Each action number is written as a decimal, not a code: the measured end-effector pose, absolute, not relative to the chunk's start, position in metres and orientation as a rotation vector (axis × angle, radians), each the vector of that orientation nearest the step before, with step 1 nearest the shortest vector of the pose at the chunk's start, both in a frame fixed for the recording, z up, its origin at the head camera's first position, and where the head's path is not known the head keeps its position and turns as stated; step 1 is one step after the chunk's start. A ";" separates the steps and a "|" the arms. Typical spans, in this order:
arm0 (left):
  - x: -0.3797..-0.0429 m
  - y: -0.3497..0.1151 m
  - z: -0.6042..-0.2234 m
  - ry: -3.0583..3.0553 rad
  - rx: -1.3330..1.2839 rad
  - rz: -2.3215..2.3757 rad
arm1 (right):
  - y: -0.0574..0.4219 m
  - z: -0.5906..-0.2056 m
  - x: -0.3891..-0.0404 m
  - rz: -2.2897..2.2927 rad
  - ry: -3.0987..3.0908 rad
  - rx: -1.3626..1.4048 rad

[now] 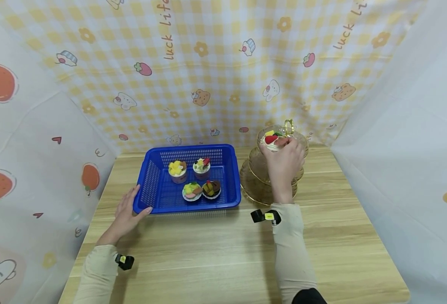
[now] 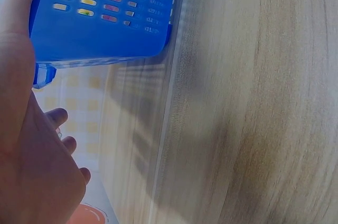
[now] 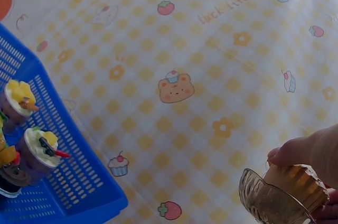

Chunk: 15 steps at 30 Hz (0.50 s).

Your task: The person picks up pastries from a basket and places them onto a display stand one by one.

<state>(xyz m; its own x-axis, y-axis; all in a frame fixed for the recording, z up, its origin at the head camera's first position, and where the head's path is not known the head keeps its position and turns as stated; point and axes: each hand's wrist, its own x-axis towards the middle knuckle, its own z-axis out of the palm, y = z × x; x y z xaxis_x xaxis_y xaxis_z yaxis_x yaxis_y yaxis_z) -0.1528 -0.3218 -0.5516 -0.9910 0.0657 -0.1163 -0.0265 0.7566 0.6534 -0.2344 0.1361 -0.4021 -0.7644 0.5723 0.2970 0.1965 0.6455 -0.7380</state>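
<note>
In the head view my right hand (image 1: 285,158) pinches a cupcake (image 1: 270,144) topped with white cream and a red strawberry. The cupcake is over the top plate of a clear, gold-rimmed three-tier stand (image 1: 259,166); I cannot tell whether it touches the plate. Its golden fluted cup (image 3: 296,182) shows under the thumb in the right wrist view, partly behind a plate edge (image 3: 264,197). My left hand (image 1: 126,213) rests at the front left corner of a blue plastic basket (image 1: 187,207), thumb against the rim, other fingers extended along the outside.
Inside the basket are two dessert cups, one with yellow fruit (image 1: 177,171) and one with cream (image 1: 201,168), and two cupcakes, a pastel one (image 1: 191,191) and a chocolate one (image 1: 211,189). A yellow checked cloth (image 1: 223,76) hangs behind the wooden table (image 1: 215,261).
</note>
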 end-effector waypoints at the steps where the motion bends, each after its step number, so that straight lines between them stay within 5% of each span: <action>1: -0.153 -0.322 -0.551 2.819 0.032 1.052 | 0.136 -0.402 -0.235 0.968 -2.351 -0.603; 15: -0.152 -0.320 -0.550 2.818 0.029 1.058 | 0.134 -0.404 -0.236 0.929 -2.347 -0.571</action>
<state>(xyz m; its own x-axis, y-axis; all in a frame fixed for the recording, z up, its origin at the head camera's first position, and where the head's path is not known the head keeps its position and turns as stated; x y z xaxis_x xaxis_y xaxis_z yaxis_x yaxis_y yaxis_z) -0.1520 -0.3203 -0.5498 -0.9911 0.0641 -0.1164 -0.0283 0.7539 0.6564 -0.2363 0.1343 -0.4044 -0.7608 0.5591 0.3296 0.1820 0.6712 -0.7186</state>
